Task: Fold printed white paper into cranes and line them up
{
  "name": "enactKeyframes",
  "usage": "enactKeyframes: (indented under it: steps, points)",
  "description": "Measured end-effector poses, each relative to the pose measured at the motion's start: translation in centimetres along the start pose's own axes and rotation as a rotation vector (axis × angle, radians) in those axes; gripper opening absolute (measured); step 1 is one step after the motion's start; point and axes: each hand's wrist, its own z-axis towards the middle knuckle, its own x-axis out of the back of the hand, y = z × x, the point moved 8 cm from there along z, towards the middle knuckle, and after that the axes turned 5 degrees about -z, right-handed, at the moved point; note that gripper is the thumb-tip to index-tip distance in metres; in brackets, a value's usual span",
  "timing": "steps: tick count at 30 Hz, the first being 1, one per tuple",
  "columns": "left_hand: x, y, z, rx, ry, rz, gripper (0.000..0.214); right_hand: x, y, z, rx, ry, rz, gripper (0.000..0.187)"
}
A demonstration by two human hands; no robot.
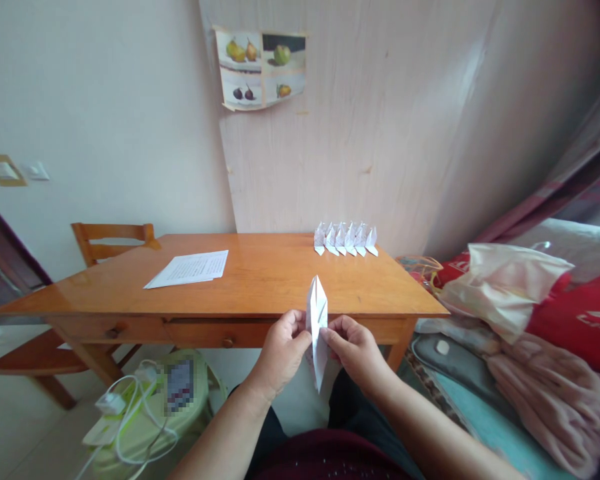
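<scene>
A white folded paper piece (318, 327), long and pointed at both ends, stands upright between my hands in front of the wooden table (260, 280). My left hand (281, 353) pinches its left edge with thumb and fingers. My right hand (356, 350) pinches its right edge. Both hands hover just before the table's front edge, above my lap. A row of several finished white folded paper figures (346, 239) stands at the table's far right. A flat stack of printed paper sheets (190, 269) lies on the table's left half.
A wooden chair (111, 241) stands behind the table at the left. A pale green appliance with white cables (145, 413) sits on the floor under the table. Plastic bag (500, 283), pink blanket (545, 393) and red bedding lie at the right. A fruit poster (263, 67) hangs on the wall.
</scene>
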Motion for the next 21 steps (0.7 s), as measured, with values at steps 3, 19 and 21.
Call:
enactKeyframes:
  steps: [3,19,21]
  points:
    - [-0.1,0.3,0.0,-0.05,-0.007,0.052,0.023,0.3,-0.7,0.0,0.079,0.046,-0.116,0.024]
    - [0.8,0.8,-0.5,-0.173,0.07,0.299,0.013,0.4,-1.7,0.0,0.144,0.109,-0.179,0.021]
    - [0.8,0.8,-0.5,-0.163,0.069,0.277,0.017,0.3,-1.7,0.0,0.141,0.1,-0.16,0.022]
